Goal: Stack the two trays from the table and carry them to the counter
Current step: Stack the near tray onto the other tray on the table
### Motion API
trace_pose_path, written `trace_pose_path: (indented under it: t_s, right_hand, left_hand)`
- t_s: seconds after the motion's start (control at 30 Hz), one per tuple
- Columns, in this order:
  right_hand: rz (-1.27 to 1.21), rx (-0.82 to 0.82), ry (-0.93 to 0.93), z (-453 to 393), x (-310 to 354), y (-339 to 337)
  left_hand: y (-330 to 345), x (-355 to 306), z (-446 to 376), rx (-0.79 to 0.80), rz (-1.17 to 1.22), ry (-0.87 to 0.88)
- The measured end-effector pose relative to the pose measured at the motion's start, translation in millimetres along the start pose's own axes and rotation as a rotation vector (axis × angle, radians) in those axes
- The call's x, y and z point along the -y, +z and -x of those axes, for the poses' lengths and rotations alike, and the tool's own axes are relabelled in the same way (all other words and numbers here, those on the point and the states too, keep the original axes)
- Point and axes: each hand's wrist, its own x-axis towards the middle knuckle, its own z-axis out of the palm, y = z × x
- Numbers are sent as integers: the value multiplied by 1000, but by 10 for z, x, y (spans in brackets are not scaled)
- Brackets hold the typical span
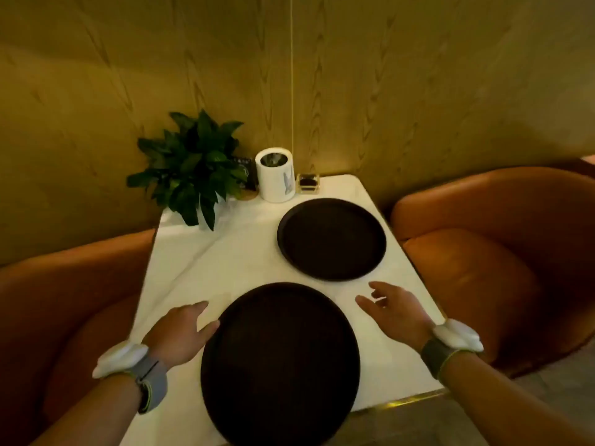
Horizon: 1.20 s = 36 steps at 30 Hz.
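Two round dark trays lie flat on a white table (225, 262). The near tray (280, 362) sits at the table's front edge, and the far tray (331, 239) lies behind it to the right, apart from it. My left hand (180, 329) rests open at the near tray's left rim, fingertips touching or almost touching it. To the right of the near tray, my right hand (396, 310) hovers open with fingers spread, a short gap from the rim. Neither hand holds anything.
A leafy potted plant (193, 172), a white cylindrical container (275, 178) and a small dark box (308, 183) stand at the table's far end against the wood-panelled wall. Orange armchairs flank the table, one on the left (64, 300) and one on the right (492, 252).
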Motion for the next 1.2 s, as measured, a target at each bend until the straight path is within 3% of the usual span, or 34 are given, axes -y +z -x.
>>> trace_pose_path:
  t_s: [0.33,0.57,0.8,1.03,1.2]
  right_hand:
    - [-15,309,258,-29,-613,775]
    - [-129,239,350,4,-620,1029]
    - [-249,185,531,-53,-564,1073]
    - [-328,-19,426,-285,-265,695]
    - [-268,5,355,-913,-225,89]
  left_hand:
    - [713,297,89,178,233,-327]
    - [924,413,-114,75,376,-281]
    - [895,637,-230,124,561,-312]
    - [373,535,-714,33,667,-218]
    - [59,49,-1368,-41,675,-148]
